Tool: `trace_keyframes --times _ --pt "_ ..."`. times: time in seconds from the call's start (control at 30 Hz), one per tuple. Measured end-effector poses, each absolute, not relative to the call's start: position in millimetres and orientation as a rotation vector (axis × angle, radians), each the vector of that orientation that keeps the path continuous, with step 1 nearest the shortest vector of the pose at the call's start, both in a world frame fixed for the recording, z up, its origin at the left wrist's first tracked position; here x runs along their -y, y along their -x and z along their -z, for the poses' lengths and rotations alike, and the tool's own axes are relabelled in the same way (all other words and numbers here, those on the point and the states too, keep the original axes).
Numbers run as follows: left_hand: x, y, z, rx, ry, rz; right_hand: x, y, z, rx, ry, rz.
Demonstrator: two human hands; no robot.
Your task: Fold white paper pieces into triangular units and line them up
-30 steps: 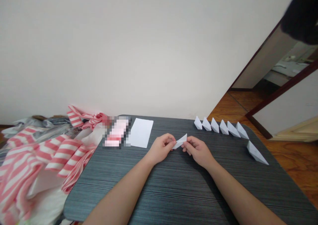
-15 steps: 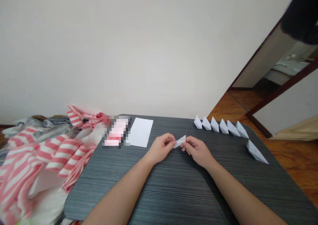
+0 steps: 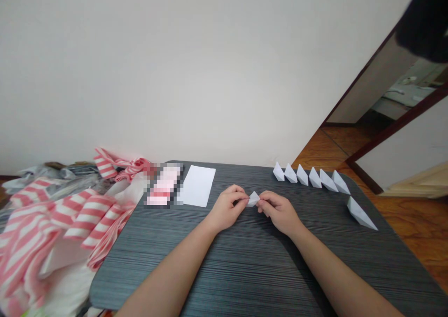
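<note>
Okay, left hand (image 3: 227, 208) and right hand (image 3: 280, 212) pinch a small folded white paper (image 3: 253, 199) at 12 o'clock, fingers narrow on it. Mid-fold, seemingly; next calls for firm creasing. Row of paper boats (image 3: 311, 177) sits at 1 o'clock.

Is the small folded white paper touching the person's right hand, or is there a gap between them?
Touching: the head view shows the right hand pinching the folded white paper between its fingers, with no gap.
</note>
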State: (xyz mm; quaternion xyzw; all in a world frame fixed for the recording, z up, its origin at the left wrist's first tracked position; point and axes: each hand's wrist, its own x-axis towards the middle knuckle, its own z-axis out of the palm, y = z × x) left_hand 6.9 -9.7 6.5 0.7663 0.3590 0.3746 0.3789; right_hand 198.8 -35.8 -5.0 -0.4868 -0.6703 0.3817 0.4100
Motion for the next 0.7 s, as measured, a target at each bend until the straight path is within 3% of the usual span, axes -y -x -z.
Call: trace_keyframes --times 0.7 --pt "9 -8 4 -1.017 -1.892 -0.806 35 -192 19 1.706 1.293 -0.814"
